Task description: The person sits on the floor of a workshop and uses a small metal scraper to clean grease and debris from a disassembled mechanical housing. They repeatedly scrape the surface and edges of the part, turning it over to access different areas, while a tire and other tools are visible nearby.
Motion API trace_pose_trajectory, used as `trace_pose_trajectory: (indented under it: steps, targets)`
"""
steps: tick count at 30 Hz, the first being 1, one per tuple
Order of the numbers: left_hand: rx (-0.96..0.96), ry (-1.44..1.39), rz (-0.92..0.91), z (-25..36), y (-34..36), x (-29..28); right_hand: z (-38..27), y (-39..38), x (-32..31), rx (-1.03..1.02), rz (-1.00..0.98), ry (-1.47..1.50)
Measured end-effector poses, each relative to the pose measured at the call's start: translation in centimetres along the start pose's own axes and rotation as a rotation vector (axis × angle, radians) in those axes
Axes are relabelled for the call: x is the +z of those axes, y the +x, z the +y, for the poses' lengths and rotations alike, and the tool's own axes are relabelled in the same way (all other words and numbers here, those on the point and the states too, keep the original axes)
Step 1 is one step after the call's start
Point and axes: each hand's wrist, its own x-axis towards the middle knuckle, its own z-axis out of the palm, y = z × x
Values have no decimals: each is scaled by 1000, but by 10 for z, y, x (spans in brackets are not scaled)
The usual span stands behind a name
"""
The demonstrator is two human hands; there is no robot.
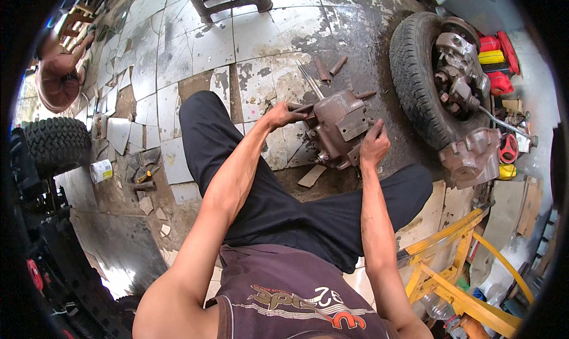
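Note:
A brown, greasy gearbox housing [336,128] stands on the floor between my spread knees. Its near face carries a flat, lighter metal plate with small holes [354,123], and a bright shaft [309,78] lies or sticks out beyond its far left side. My left hand [287,115] grips the housing's left edge, fingers closed and blackened. On the opposite side, my right hand [374,144] is closed around the edge by the plate, its thumb on top. The undersides of both grips are hidden.
A tyre [415,81] lies at the right with a large metal assembly [459,72] in it; another casting [472,158] sits nearer. Two rusty pieces [329,68] lie beyond the housing. A yellow frame [450,262], a stool [228,1] and broken tiles [118,134] surround me.

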Motion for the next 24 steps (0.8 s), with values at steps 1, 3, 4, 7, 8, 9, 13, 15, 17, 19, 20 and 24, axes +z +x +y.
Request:
trace_pose_trajectory:
  steps: [1, 3, 4, 7, 8, 9, 13, 15, 17, 19, 20, 24]
  targets:
    - [47, 11, 9, 5, -1, 4, 2, 0, 0, 0, 4, -10]
    - [139, 33, 31, 14, -6, 10, 6, 4, -2, -2, -8, -53]
    - [126, 104, 117, 25, -9, 17, 7, 5, -3, 1, -19, -83]
    - [17, 170, 226, 39, -18, 29, 8, 5, -4, 22, -50, -137]
    - [-8, 161, 212, 36, -16, 25, 7, 5, -4, 26, -63, -144]
    - [-32, 151, 198, 33, -14, 22, 7, 3, -6, 33, -62, -110]
    - [25, -126, -15, 5, -6, 4, 10, 1, -3, 38, -69, -20]
    - [33, -68, -29, 13, -5, 6, 17, 5, -2, 20, -51, -61]
    - [142, -4, 112, 21, -9, 18, 21, 2, 1, -2, -15, -143]
    - [0, 120, 286, 37, -23, 34, 17, 2, -1, 17, -59, -150]
    - [136, 19, 321, 24, -19, 34, 13, 1, -2, 26, -83, -151]
    - [-17, -110, 23, 14, -5, 8, 14, 2, 0, 45, -44, -68]
